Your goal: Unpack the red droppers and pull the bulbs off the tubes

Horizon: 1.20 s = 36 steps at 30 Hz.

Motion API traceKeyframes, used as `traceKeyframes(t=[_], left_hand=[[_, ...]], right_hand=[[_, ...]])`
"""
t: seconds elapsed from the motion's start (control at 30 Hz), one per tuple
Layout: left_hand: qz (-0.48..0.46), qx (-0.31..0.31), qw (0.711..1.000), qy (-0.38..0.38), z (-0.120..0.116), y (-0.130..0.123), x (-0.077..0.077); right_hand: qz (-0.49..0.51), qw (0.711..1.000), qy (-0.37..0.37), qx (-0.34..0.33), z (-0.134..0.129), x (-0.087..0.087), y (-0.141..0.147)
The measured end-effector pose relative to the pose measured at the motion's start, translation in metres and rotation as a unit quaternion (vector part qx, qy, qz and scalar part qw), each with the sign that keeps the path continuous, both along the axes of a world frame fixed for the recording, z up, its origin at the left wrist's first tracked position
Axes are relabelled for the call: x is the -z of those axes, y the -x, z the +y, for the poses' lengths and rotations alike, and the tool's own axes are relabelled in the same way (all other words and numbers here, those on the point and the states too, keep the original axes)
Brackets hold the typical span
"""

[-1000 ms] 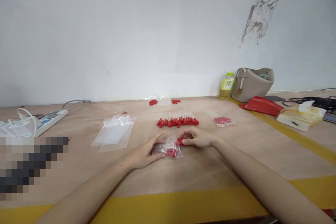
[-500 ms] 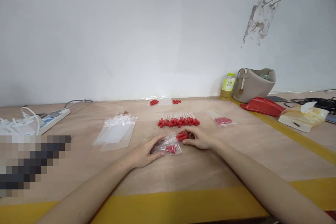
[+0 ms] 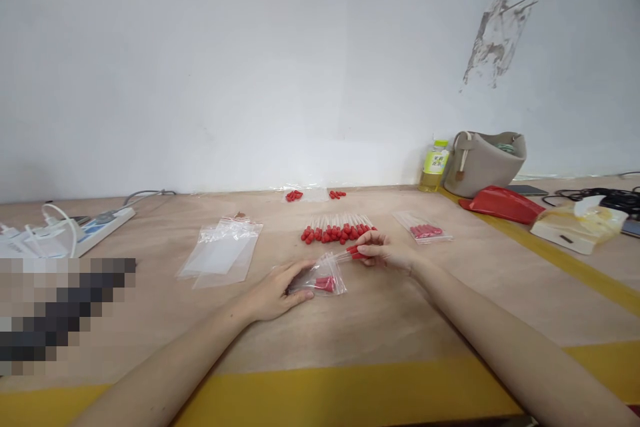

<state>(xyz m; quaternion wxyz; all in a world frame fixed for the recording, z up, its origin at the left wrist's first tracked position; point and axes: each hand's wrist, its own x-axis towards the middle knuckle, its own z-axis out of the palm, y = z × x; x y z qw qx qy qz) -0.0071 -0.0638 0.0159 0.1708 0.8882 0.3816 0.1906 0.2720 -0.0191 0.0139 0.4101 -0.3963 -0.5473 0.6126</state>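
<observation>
Head view: row of red-tipped sticks (image 3: 327, 233) lay mid-table (image 3: 300, 347), taken as the landmark. Left hand (image 3: 275, 292), in front of the row and to its left, rested at the near bag (image 3: 309, 280), thumb and forefinger spread apart around its left end; the bag lay in front of the row with red-ended pieces (image 3: 325, 284) inside. Right hand (image 3: 385, 253), just in front of the row's right end, had thumb and fingers pinched on the red ends of a few loose sticks (image 3: 354, 252), clear ends pointing at the near bag's right edge; couldn't tell if they were inside. Flat clear bags (image 3: 225, 250) overlapped left of the row; a filled bag (image 3: 406, 219) lay right of it. Two small red heaps sat behind the row. Bottle (image 3: 435, 167) and handbag (image 3: 485, 163) stood behind it, well to the right.
</observation>
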Motion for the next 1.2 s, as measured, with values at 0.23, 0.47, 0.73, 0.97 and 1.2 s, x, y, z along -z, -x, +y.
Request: traceKeyframes(t=[0.23,0.47,0.73,0.97,1.2], left_hand=[[-0.009,0.001,1.000,-0.002,0.002,0.001,0.003],[0.007,-0.002,1.000,-0.009,0.002,0.000,0.003],[0.010,0.006,1.000,-0.015,0.003,0.001,0.003],[0.001,0.014,1.000,-0.010,0.002,0.001,0.001],[-0.006,0.019,1.000,-0.019,0.003,0.001,0.003]], right_hand=[[-0.033,0.994,-0.068,0.085,0.007,-0.030,-0.049],[-0.036,0.947,-0.214,0.238,0.037,-0.037,0.001],[-0.202,0.875,-0.330,0.292,0.064,-0.015,0.085],[-0.260,0.855,-0.348,0.282,0.067,-0.002,0.106],[-0.289,0.854,-0.337,0.273,0.063,-0.006,0.106]])
